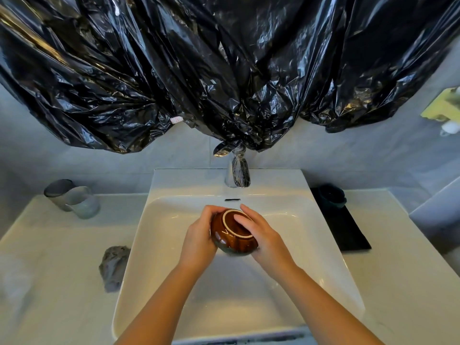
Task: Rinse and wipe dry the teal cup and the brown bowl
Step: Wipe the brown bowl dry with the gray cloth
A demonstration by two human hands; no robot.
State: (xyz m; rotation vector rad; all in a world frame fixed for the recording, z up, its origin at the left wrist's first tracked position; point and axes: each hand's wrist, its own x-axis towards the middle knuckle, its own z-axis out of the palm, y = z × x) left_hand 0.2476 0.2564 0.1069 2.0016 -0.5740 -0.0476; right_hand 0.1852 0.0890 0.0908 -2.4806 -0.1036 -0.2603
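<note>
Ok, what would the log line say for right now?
left hand: grips brown bowl | right hand: rests on its base | bowl: inverted over sink | teal cup: on black mat

Glossy glazed brown bowl (pixel 235 236); smooth white sink (pixel 174 185).
</note>
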